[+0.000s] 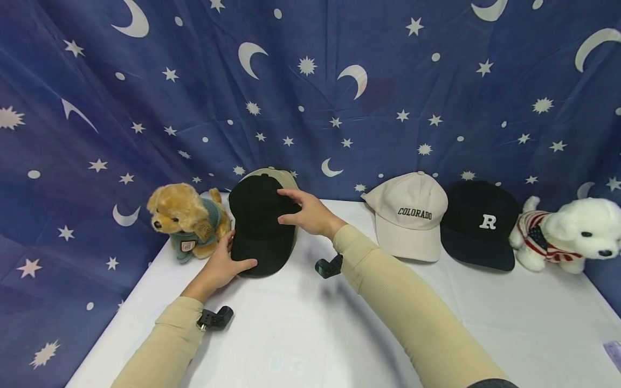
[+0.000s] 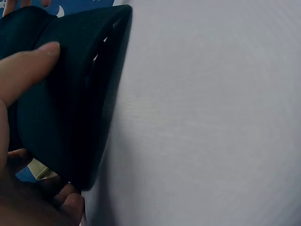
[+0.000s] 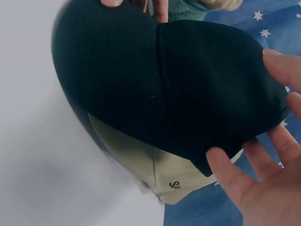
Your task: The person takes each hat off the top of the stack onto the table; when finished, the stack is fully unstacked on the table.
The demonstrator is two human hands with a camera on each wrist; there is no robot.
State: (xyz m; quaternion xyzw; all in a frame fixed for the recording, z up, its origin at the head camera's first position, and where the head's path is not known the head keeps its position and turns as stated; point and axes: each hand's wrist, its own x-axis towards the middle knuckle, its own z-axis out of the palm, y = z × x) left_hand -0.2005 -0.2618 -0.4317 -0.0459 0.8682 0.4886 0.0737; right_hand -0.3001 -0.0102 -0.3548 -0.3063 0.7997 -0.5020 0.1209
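Observation:
A plain black cap (image 1: 259, 215) stands tilted at the back left of the table, brim toward me. My left hand (image 1: 220, 267) grips its brim, thumb on the upper face and fingers at the side and underneath, as the left wrist view shows. My right hand (image 1: 310, 213) holds the crown from the right, its spread fingers and thumb around the edge. Behind the black cap, a beige cap (image 3: 162, 172) with small dark lettering is mostly hidden. Close by on the left sits a tan plush dog (image 1: 177, 207) in a green top.
To the right stand a cream cap (image 1: 412, 215) lettered COLORADO, a dark cap (image 1: 477, 226) with a white R, and a white plush dog (image 1: 589, 229) in a striped top. A blue star-and-moon curtain (image 1: 310, 108) hangs behind the white table (image 1: 291, 334).

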